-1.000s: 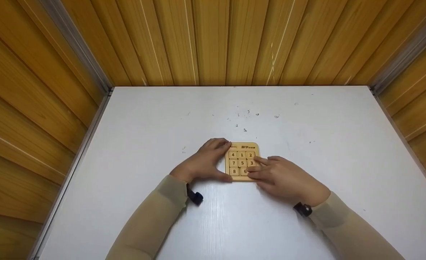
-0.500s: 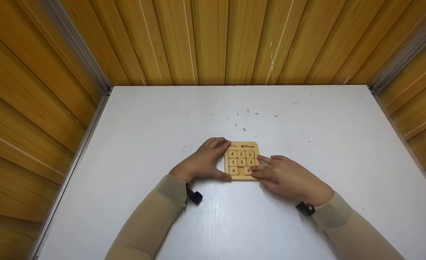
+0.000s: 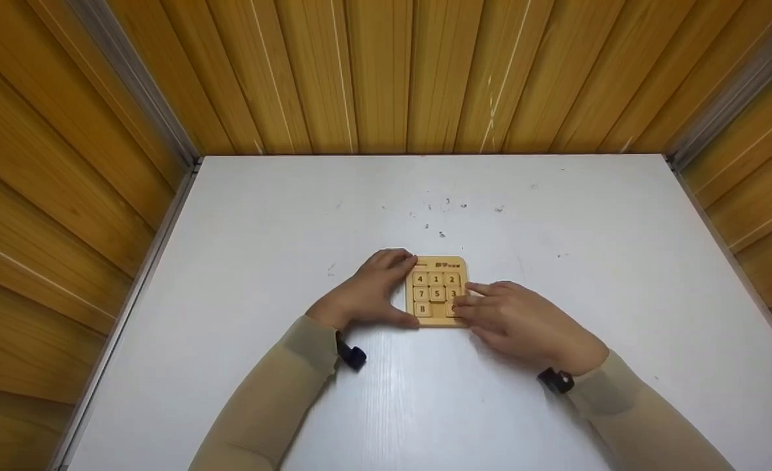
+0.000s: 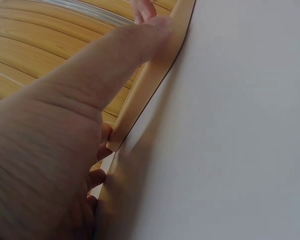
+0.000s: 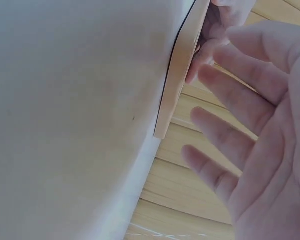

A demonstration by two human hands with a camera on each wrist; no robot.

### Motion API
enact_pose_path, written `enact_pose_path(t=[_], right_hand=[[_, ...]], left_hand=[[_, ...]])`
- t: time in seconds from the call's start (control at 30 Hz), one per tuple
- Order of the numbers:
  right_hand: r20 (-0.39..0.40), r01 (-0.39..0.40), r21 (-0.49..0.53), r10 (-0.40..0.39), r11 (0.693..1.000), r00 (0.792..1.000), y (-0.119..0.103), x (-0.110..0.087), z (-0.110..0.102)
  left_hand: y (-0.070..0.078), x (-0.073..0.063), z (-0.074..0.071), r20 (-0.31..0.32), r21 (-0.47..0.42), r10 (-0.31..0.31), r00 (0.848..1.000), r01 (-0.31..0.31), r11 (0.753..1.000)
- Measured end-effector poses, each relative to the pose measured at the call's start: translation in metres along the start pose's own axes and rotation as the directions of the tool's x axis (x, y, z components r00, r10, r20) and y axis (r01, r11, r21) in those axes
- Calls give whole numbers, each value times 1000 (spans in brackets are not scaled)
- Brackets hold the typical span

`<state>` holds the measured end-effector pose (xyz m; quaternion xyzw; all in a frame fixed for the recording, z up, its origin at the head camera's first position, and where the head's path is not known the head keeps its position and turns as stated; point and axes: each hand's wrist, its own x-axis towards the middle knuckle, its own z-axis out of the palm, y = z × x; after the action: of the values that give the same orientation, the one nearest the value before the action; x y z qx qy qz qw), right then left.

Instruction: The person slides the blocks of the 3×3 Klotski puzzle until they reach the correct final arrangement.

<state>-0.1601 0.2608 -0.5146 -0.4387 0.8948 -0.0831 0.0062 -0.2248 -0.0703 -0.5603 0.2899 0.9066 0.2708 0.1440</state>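
Observation:
A square wooden number slide puzzle (image 3: 430,322) lies on the white table in the head view, its tiles reading 4 1 2, 7 5 3, 8 and 6. The bottom row has its gap in the middle. My left hand (image 3: 374,291) grips the left side, thumb at the near corner and fingertips at the far one. With fingers extended, my right hand (image 3: 517,320) touches the 6 tile (image 3: 450,312) at bottom right and partly covers it. The left wrist view has the thumb (image 4: 135,42) against the puzzle's edge (image 4: 155,75). Spread fingers (image 5: 235,95) show in the right wrist view.
The white table (image 3: 281,222) has dark scuff marks (image 3: 443,233) beyond the puzzle. Wood-look panels (image 3: 386,78) stand at the back and both sides, with metal posts (image 3: 144,72) at the corners. Each wrist wears a black strap (image 3: 353,356) with a small camera.
My right fingers have slid the 6 tile rightward from near the bottom middle into the right corner, opening the gap beside the 8. My left hand stays in place.

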Motion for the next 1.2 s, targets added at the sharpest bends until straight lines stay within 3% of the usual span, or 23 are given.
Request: enact_pose_path(t=[0.27, 0.53, 0.97, 1.2], right_hand=[[-57, 76, 10, -75, 997, 996, -9, 14, -1], [-25, 115, -23, -116, 993, 993, -13, 30, 2], [31, 87, -40, -86, 995, 996, -17, 37, 8], [24, 112, -41, -111, 993, 994, -14, 38, 10]], left_hand=[[-3, 0, -2, -1, 6, 11, 1000, -11, 1000], [-2, 0, -2, -5, 12, 12, 1000, -12, 1000], [-1, 1, 1, -13, 36, 24, 1000, -24, 999], [1, 0, -1, 10, 11, 21, 1000, -21, 1000]])
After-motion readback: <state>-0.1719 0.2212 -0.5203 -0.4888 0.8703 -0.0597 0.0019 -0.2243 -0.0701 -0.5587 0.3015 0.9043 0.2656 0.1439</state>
